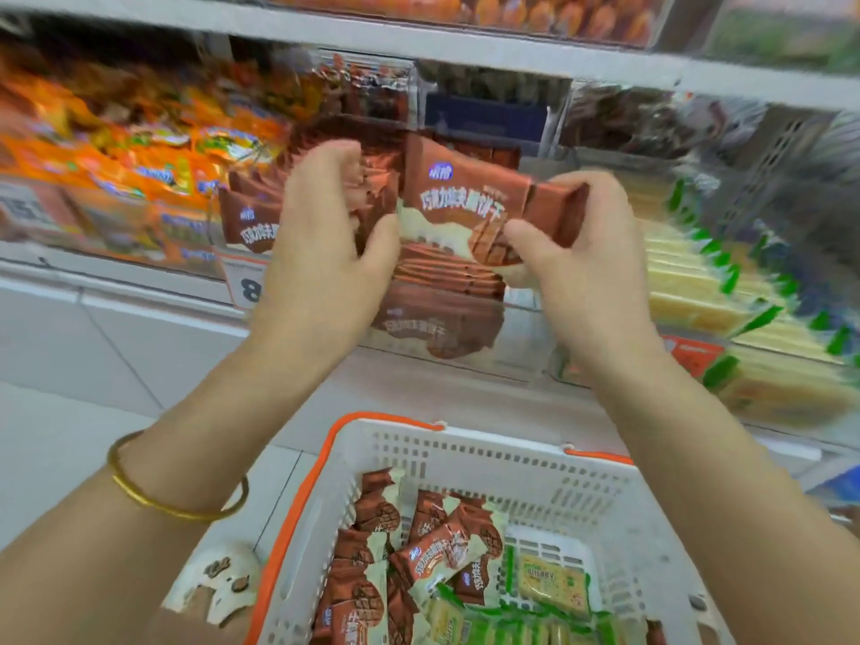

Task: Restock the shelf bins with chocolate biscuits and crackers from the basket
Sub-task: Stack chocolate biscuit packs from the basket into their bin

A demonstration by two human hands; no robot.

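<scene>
Hands, left and right, around biscuit packets

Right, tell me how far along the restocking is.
Done: the clear bin already holds some brown packs. In hand: left hand and right hand both grip a bunch of chocolate biscuit packs at that bin. Left: many chocolate packs and green cracker packs lie in the basket.

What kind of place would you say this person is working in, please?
Most likely a shop's snack aisle: clear shelf bins filled with wrapped snacks, a price tag on the shelf edge, and a white shopping basket holding chocolate biscuit packs and crackers.
</scene>
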